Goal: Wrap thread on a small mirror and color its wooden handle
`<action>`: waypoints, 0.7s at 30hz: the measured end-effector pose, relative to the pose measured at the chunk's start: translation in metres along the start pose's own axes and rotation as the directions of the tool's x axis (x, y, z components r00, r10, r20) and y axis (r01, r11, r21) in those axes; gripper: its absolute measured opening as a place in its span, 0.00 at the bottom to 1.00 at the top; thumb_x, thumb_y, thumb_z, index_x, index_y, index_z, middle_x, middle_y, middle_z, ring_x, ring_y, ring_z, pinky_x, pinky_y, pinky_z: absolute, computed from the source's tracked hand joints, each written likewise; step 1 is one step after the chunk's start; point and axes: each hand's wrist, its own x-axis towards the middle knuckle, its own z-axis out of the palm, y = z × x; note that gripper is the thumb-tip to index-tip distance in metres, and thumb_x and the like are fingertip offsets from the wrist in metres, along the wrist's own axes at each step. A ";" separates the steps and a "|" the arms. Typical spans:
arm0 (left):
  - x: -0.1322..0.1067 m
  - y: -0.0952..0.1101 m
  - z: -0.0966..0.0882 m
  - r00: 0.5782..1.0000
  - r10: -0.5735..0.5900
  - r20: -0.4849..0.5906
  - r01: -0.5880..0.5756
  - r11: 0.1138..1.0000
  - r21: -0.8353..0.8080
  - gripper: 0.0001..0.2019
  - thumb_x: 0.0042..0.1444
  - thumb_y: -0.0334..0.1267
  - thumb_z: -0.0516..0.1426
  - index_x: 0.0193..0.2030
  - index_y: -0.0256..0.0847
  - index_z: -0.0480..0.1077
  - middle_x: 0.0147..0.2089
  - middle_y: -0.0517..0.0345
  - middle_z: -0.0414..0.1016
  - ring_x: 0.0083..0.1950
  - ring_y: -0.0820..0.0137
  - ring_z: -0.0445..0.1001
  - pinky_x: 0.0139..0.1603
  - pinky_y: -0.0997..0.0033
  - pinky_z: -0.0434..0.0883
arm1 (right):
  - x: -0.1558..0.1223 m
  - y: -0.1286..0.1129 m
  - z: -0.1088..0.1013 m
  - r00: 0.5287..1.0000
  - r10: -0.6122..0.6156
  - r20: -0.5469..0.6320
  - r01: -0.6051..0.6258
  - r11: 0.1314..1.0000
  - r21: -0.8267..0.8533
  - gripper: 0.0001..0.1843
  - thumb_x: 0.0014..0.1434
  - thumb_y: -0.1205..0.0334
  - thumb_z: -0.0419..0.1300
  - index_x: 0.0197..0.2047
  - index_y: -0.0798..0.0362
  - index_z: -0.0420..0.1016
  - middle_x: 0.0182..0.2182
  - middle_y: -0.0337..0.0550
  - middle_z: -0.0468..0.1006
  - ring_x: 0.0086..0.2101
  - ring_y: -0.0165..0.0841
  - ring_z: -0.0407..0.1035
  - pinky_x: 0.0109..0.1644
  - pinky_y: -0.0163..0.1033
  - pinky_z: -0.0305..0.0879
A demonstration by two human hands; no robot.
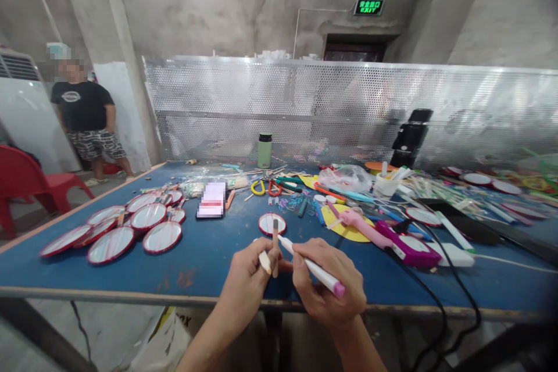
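Observation:
My left hand [246,270] is closed on a flat wooden stick [275,253] held upright, its top end darker grey. A short pale piece [264,262] also pokes out between those fingers; its kind I cannot make out. In my right hand [333,288] is a white marker [320,272] with a pink end, its tip close to the stick's side. Whether the tip touches the stick, I cannot tell. Just behind the stick lies a small round red-rimmed mirror [267,224]; the frame does not show whether the two are joined.
Several red-rimmed mirrors [111,245] lie at left beside a phone [212,200]. Pliers [258,188], a green bottle [264,151] and clutter stand further back. A pink glue gun [364,228], a purple box [407,244] and black cables [475,296] lie right. A person [82,104] stands far left.

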 end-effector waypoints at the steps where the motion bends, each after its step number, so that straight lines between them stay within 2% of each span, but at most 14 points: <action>1: 0.000 0.001 0.000 1.000 -0.004 -0.001 0.004 1.000 -0.003 0.15 0.65 0.42 0.50 0.28 0.39 0.65 0.27 0.62 0.66 0.30 0.71 0.65 0.35 0.75 0.62 | 0.000 0.000 0.000 1.000 0.001 0.005 -0.001 1.000 0.001 0.07 0.57 0.73 0.60 0.38 0.53 0.74 0.26 0.39 0.79 0.27 0.31 0.75 0.33 0.36 0.71; 10: 0.000 0.001 -0.001 1.000 0.006 0.006 -0.006 1.000 -0.003 0.17 0.66 0.43 0.50 0.27 0.39 0.65 0.27 0.61 0.68 0.31 0.71 0.66 0.36 0.75 0.62 | -0.003 0.003 0.000 1.000 -0.005 -0.027 0.004 1.000 -0.029 0.08 0.55 0.74 0.61 0.38 0.54 0.74 0.27 0.39 0.79 0.28 0.31 0.75 0.35 0.37 0.71; 16: 0.001 0.001 -0.001 1.000 0.008 -0.007 -0.008 1.000 0.017 0.16 0.66 0.42 0.50 0.28 0.39 0.65 0.26 0.62 0.65 0.30 0.71 0.64 0.34 0.75 0.62 | -0.001 0.001 0.001 1.000 -0.009 0.012 0.009 1.000 0.009 0.08 0.56 0.74 0.61 0.39 0.55 0.74 0.27 0.40 0.79 0.28 0.31 0.75 0.34 0.35 0.71; 21: 0.002 0.003 -0.001 1.000 0.003 0.000 -0.003 1.000 0.000 0.16 0.66 0.42 0.50 0.27 0.39 0.65 0.27 0.61 0.68 0.31 0.71 0.66 0.35 0.75 0.63 | -0.005 0.003 0.000 0.999 -0.006 -0.036 0.004 0.999 -0.037 0.09 0.55 0.75 0.62 0.38 0.55 0.74 0.27 0.40 0.79 0.29 0.31 0.75 0.36 0.37 0.72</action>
